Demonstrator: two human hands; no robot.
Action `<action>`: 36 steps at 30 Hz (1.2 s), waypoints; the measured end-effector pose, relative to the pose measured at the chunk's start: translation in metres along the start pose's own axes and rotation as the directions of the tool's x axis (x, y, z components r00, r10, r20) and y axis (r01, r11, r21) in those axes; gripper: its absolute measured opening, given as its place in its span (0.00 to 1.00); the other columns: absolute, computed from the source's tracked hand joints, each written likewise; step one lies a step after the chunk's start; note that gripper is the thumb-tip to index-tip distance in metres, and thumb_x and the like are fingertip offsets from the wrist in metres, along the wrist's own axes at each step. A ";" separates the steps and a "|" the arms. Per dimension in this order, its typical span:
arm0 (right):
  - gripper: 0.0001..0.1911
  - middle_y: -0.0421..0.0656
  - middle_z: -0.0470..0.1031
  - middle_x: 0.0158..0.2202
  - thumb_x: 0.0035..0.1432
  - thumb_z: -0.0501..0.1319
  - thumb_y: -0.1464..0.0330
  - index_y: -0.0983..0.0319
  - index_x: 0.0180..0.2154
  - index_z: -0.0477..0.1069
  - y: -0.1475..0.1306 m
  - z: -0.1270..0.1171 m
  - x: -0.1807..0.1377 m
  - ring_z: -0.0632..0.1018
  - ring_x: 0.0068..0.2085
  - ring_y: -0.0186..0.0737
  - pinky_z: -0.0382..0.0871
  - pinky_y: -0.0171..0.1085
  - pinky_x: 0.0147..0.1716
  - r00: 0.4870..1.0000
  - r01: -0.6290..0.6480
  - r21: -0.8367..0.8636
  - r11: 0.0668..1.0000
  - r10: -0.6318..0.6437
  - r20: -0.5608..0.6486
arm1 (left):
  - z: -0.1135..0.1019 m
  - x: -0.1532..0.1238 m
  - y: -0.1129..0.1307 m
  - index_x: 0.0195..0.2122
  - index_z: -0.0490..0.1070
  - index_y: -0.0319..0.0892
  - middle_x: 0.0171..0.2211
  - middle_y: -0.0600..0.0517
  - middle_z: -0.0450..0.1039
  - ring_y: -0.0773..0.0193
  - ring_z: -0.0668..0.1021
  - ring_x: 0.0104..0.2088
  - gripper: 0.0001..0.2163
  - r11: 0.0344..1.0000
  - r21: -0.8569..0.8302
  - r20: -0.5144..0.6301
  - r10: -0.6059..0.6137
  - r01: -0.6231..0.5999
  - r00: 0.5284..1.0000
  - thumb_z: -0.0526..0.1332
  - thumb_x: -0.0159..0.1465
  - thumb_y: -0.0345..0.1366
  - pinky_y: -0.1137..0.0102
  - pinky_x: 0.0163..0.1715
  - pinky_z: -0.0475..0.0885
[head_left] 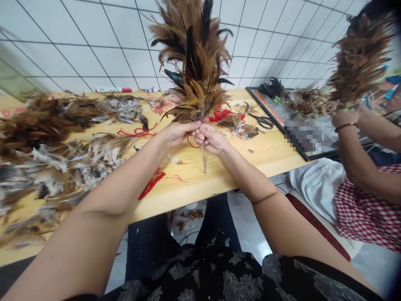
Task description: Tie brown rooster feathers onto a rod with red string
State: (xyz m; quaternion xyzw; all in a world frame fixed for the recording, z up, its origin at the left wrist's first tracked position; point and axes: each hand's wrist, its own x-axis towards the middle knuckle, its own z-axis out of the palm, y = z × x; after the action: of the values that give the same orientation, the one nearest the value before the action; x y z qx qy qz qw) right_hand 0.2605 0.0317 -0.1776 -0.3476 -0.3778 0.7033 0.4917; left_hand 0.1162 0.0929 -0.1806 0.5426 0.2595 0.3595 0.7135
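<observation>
A feather duster [196, 71] with brown and black feathers stands upright over the table, its thin stick [204, 161] pointing down toward me. My left hand [181, 133] is closed around the base of the feathers, thumb stretched toward the stick. Just beside it, my right hand [209, 138] pinches at the stick, fingers curled, where a bit of red string shows. The fingertips of both hands nearly meet, and what lies between them is partly hidden. Behind the hands lies a tangle of red string [222, 115], with a small bunch of loose feathers [241, 125] next to it.
Piles of loose feathers [46, 121] cover the table's left side. Black scissors [265, 121] lie to the right, near a dark-framed board [300, 150]. A co-worker's hands [346, 117] hold another feather duster [360, 62]. A tiled wall [119, 25] rises behind the table.
</observation>
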 end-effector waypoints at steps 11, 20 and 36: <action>0.18 0.32 0.61 0.17 0.75 0.56 0.70 0.64 0.29 0.66 -0.013 -0.017 0.003 0.61 0.20 0.24 0.50 0.24 0.21 0.960 0.201 -0.034 0.979 -0.204 -0.193 | -0.018 0.000 0.006 0.35 0.84 0.40 0.37 0.47 0.82 0.62 0.77 0.39 0.24 0.956 0.267 0.017 0.126 -0.126 0.992 0.82 0.45 0.54 0.71 0.42 0.69; 0.11 0.31 0.60 0.18 0.75 0.55 0.70 0.65 0.37 0.70 -0.022 -0.034 0.008 0.59 0.19 0.24 0.43 0.24 0.18 0.950 0.123 -0.018 0.992 -0.123 -0.287 | 0.007 -0.007 0.006 0.35 0.84 0.40 0.34 0.49 0.81 0.63 0.75 0.35 0.13 0.848 0.479 0.016 0.250 -0.227 0.968 0.73 0.56 0.44 0.69 0.40 0.66; 0.23 0.33 0.53 0.24 0.65 0.67 0.49 0.59 0.32 0.66 -0.086 -0.076 -0.047 0.61 0.25 0.27 0.54 0.26 0.23 0.785 0.448 -0.314 0.837 -0.536 -0.309 | -0.003 0.003 0.006 0.30 0.77 0.42 0.35 0.50 0.81 0.69 0.64 0.25 0.08 0.913 0.395 -0.250 0.209 -0.097 0.945 0.71 0.54 0.39 0.69 0.27 0.59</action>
State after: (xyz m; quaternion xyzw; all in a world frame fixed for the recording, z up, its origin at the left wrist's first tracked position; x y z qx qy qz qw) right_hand 0.3759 0.0216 -0.1333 -0.4202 -0.4281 0.4201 0.6809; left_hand 0.1143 0.0984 -0.1755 0.6305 0.3808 0.4328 0.5197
